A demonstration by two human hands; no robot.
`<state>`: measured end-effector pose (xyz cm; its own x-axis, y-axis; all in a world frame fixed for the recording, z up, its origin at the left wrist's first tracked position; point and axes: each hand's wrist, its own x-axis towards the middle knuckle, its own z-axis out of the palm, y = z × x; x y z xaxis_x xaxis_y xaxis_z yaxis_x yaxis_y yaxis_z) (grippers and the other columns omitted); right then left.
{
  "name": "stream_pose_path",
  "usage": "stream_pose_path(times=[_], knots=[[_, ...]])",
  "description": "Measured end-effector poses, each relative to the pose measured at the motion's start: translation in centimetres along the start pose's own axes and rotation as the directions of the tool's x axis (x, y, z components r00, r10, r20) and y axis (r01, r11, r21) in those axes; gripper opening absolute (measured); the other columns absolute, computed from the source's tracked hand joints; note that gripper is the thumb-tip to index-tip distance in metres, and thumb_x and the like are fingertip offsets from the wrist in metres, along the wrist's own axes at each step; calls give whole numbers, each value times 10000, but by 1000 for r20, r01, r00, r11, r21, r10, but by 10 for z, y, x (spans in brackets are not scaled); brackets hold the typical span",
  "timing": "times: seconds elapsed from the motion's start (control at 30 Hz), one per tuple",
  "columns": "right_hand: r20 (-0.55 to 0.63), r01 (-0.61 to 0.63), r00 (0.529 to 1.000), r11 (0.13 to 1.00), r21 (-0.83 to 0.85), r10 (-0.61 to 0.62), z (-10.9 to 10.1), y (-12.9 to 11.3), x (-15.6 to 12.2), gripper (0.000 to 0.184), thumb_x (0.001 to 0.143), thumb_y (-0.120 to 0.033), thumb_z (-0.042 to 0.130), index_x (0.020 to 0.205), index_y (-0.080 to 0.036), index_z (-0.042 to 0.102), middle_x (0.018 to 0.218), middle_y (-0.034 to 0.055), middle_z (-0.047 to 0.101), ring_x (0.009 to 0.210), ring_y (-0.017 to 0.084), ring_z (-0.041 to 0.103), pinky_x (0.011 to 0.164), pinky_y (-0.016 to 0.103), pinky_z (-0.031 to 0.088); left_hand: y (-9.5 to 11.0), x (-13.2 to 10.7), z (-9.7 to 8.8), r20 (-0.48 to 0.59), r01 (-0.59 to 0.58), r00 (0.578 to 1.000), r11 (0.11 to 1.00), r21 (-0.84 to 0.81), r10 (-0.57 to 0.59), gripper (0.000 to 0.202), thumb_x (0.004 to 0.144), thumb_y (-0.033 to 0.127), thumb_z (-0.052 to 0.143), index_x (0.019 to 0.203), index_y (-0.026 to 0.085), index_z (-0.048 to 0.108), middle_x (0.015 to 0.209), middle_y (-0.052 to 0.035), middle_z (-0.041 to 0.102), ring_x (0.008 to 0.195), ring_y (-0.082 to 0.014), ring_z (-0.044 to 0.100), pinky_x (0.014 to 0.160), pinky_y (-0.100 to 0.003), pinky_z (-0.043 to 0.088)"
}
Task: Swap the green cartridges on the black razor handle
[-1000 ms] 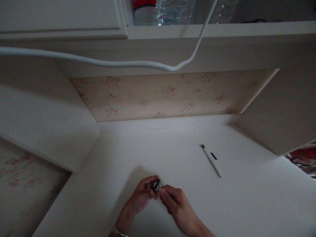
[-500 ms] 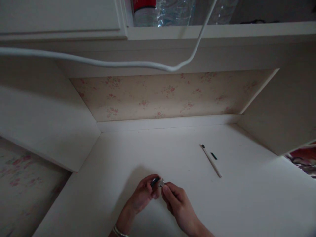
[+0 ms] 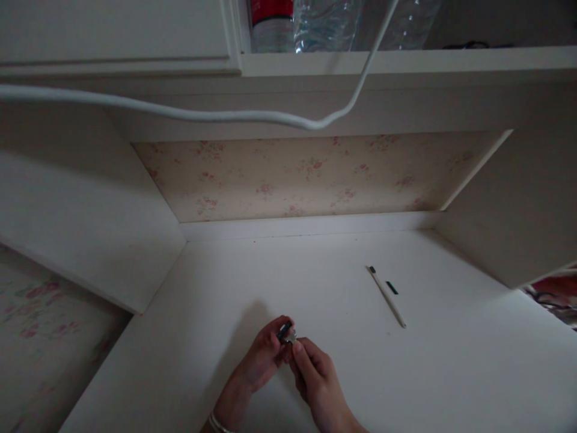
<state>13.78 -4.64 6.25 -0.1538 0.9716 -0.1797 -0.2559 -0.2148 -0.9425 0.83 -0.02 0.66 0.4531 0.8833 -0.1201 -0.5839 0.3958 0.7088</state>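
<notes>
Low over the white desk (image 3: 252, 282), near its front edge, my two hands meet around a small dark and silvery object (image 3: 285, 332). My left hand (image 3: 261, 359) is curled, pinching the object's dark end between thumb and fingers. My right hand (image 3: 313, 376) is also closed, its fingertips pressed on the silvery end. The object is too small and dim for me to name it. A bracelet (image 3: 217, 424) circles my left wrist.
A thin white stick with a dark tip (image 3: 386, 297) lies on the desk at the right, a small dark piece (image 3: 392, 287) beside it. A white cable (image 3: 189, 113) sags across above. Bottles (image 3: 315, 24) stand on the upper shelf. Side panels wall in the desk left and right.
My right hand has drawn a little nearer to me and to the left, staying on the small object. The view has tilted slightly.
</notes>
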Motion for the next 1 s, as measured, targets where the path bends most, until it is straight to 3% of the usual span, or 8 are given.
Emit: stream_pose_path(times=[0.4,0.57,0.83,1.0], knots=[[9,28,1000,999,-41,-27,-3,5,4,508,878,-656,503,730,-171,519,539,-74,293,444,81,197,396,222,114,-3,0,-5,-43,7,999,1000,-23,-8,581,576,473,853,1076,235,679,915,-39,588,643,-91,467,621,-221,375],[5,39,999,997,-67,-39,-5,7,3,517,883,-664,484,732,-171,520,516,-77,301,426,78,203,384,218,121,-3,0,-4,-31,-2,1000,1000,-6,2,568,584,483,845,1076,249,684,838,-23,583,627,-92,458,621,-223,367],[-10,27,1000,999,-22,-27,-8,3,3,520,863,-673,512,735,-169,537,502,-89,259,413,70,164,381,214,100,2,1,5,20,-6,1000,999,-42,6,541,597,471,842,1051,226,683,845,-28,584,619,-89,445,586,-221,349],[-9,5,1000,999,53,-4,-6,5,4,523,831,-682,552,726,-171,523,502,-92,266,407,65,165,368,203,103,4,3,8,-19,-34,999,998,-44,34,507,614,474,831,1030,223,685,842,-23,569,627,-89,453,584,-217,356]])
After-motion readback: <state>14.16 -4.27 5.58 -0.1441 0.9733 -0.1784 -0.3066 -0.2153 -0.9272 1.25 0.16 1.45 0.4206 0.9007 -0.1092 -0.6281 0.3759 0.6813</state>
